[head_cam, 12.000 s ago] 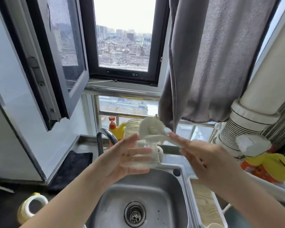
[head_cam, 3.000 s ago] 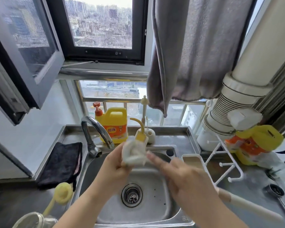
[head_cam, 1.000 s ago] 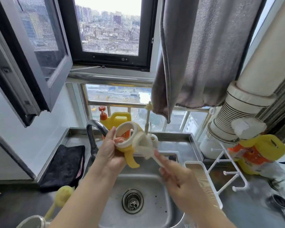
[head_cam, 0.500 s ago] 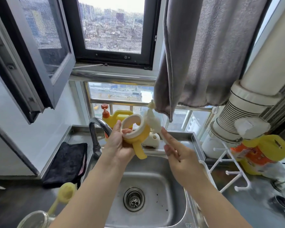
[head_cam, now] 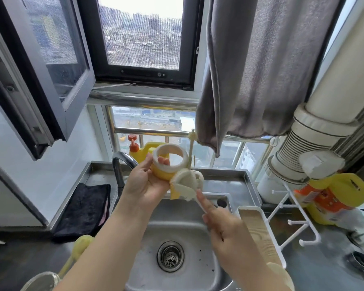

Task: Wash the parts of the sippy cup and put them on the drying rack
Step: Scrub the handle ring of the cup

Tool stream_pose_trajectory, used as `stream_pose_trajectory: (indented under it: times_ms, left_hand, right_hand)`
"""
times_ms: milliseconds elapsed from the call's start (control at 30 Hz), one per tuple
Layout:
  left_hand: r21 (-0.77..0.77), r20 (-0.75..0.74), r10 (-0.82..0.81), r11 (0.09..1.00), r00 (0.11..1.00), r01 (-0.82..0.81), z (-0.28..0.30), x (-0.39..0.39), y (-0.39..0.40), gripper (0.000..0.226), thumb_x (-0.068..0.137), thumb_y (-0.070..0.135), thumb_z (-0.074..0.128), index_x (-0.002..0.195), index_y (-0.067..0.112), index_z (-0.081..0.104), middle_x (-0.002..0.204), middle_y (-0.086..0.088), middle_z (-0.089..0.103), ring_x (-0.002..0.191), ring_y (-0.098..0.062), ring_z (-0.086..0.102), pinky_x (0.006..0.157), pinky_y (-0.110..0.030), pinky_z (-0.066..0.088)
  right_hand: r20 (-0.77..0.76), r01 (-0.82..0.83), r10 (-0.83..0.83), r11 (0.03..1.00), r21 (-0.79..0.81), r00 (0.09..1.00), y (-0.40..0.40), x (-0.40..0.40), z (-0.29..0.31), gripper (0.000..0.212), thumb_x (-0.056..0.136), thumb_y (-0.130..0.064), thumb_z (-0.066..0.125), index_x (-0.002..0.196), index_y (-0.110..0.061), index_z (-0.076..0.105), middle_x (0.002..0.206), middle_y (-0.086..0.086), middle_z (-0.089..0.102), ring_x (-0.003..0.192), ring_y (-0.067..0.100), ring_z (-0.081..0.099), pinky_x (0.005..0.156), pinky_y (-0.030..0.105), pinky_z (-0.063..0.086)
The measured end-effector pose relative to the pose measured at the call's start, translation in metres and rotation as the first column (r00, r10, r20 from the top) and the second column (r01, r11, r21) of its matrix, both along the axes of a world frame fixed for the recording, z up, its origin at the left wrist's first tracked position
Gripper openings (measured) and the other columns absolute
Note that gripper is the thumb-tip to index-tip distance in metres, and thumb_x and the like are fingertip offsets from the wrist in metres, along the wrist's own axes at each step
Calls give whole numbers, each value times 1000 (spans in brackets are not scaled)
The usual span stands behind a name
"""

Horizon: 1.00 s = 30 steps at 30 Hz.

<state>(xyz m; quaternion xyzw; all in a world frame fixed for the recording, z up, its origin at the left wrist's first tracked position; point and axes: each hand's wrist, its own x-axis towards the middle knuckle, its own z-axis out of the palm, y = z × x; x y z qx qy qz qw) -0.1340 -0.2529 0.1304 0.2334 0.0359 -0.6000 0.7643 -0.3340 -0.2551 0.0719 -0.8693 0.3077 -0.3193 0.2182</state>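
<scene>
- Sink [head_cam: 200, 234], steel, is seen directly below both hands; the tap [head_cam: 122, 164] stands just left of the gripping hand, and no running water can be made out.
- Drying rack [head_cam: 290, 219], white with bare pegs, stands on the counter to the right of the brush hand, well apart from the held part; nothing is seen hung on it.
- Left hand [head_cam: 143, 185]: the yellow collar [head_cam: 166, 164] of the sippy cup is gripped, fingers curled round its outside and one fingertip showing through the cream ring opening. The part is held above the sink, its yellow handle hanging down beneath the grip.
- Right hand [head_cam: 225, 227]: the handle of the sponge brush [head_cam: 187, 183] is pinched, forefinger laid straight along it.
- Change noted: half a second ago the sponge head was raised beside the ring's upper right; it is now pressed against the collar's lower side, just below and right of the left-hand grip. A second ago it was worked at the ring opening.
- Judged meaning: scrubbing has passed from inside to outside, so this part's wash is probably near done; rinsing and racking are not yet done.
- Glass cup body [head_cam: 40, 282] and a yellow piece [head_cam: 80, 246] lie on the counter, far below-left of the grip.
</scene>
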Motion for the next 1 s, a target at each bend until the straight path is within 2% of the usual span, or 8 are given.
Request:
stream_pose_trajectory:
  times_ms: [100, 200, 333, 500, 633, 767, 867, 1000]
  left_hand:
    - [-33, 37, -44, 998, 998, 46, -7, 3, 3, 27, 100, 25, 42, 110, 3, 55, 81, -10, 67, 83, -22, 67, 79, -54, 52]
    - [-14, 125, -48, 999, 991, 50, 0, 2, 4, 29, 99, 20, 42, 115, -1, 54, 109, -22, 66, 103, -31, 64, 86, -52, 51]
    - [112, 370, -144, 988, 918, 110, -1, -13, 4, 22, 99, 9, 41, 99, 0, 61, 83, -15, 68, 70, -22, 66, 49, -26, 56]
    - [183, 513, -289, 957, 808, 226, -17, -27, 10, 23, 97, 5, 41, 106, 2, 62, 92, -16, 72, 73, -22, 70, 71, -33, 58]
    - [168, 673, -239, 971, 700, 170, -18, -15, 14, 37, 84, -18, 47, 112, 3, 59, 97, -18, 65, 81, -25, 63, 74, -35, 52]
    - [157, 896, -201, 977, 396, 142, -24, -22, 21, 34, 85, -11, 60, 109, 12, 63, 91, -5, 73, 84, -14, 66, 71, -20, 50]
    - [83, 932, -132, 984, 337, 156, -22, -35, 21, 27, 89, -7, 57, 110, 9, 61, 96, -10, 73, 88, -11, 69, 74, -15, 50]
    - [56, 978, -70, 996, 195, 74, -23, -18, 18, 36, 82, -9, 58, 101, 21, 68, 91, -3, 73, 89, -21, 67, 82, -40, 54]
  right_hand:
    - [-75, 88, -96, 990, -107, 993, -9, 1, 4, 65, 91, -26, 45, 139, -61, 18, 67, -14, 41, 59, 4, 44, 51, 19, 37]
    - [-166, 182, -213, 966, -182, 963, -12, 2, 22, 60, 88, -24, 49, 141, -48, 31, 65, -14, 37, 46, 5, 40, 39, 14, 25]
    - [-233, 194, -247, 954, -230, 941, 0, 6, 21, 66, 83, -23, 43, 144, -42, 28, 67, -12, 33, 41, 9, 40, 35, 20, 31]
    - [-262, 257, -346, 912, -321, 901, -10, 19, 32, 92, 61, -10, 83, 138, -38, 42, 66, -9, 26, 41, 10, 19, 39, 12, 0]
    - [-267, 190, -259, 947, -259, 928, 2, -3, 19, 94, 69, -13, 68, 147, -42, 22, 65, -9, 38, 38, 10, 37, 33, 21, 29]
    - [-253, 236, -283, 951, -202, 925, -5, -6, 23, 83, 77, -15, 61, 145, -43, 24, 64, -6, 45, 42, 12, 47, 38, 24, 33]
    - [-189, 273, -306, 945, -182, 933, -25, 6, 40, 72, 92, -14, 55, 142, -50, 18, 67, -5, 39, 52, 20, 49, 46, 33, 37]
    - [-273, 152, -185, 979, -135, 944, 3, -4, 31, 74, 82, -18, 56, 144, -45, 26, 64, -10, 38, 42, 9, 41, 38, 24, 36]
